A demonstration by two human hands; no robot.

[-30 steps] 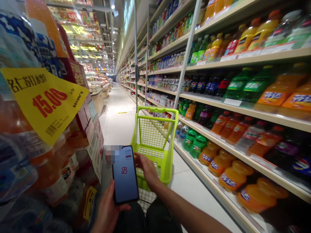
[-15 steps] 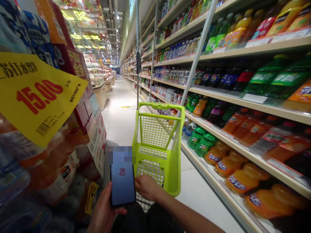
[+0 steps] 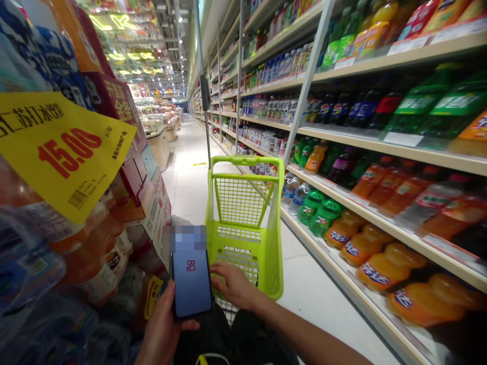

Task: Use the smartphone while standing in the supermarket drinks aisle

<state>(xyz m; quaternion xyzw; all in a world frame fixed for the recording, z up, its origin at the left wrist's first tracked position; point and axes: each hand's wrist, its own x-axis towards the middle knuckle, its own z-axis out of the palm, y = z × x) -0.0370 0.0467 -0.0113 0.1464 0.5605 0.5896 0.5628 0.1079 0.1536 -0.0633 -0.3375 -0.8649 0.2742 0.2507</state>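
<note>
My left hand [image 3: 162,329] is closed around a black smartphone [image 3: 192,281] with a lit blue screen, held upright at the bottom centre. My right hand [image 3: 232,285] rests on the near edge of a lime-green shopping cart [image 3: 243,228], its fingers curled against the rim right beside the phone. The cart stands on the aisle floor straight ahead, its basket showing only mesh.
Shelves of soda bottles [image 3: 365,243] run along the right side. On the left stands a stack of shrink-wrapped drinks with a yellow 15.00 price sign [image 3: 64,152]. A white tiled aisle [image 3: 190,152] stretches ahead. A thin pole [image 3: 203,91] rises behind the cart.
The view has shifted slightly and the cart sits a bit nearer. The phone stays in my left hand, and my right hand has lowered onto the cart's rim.
</note>
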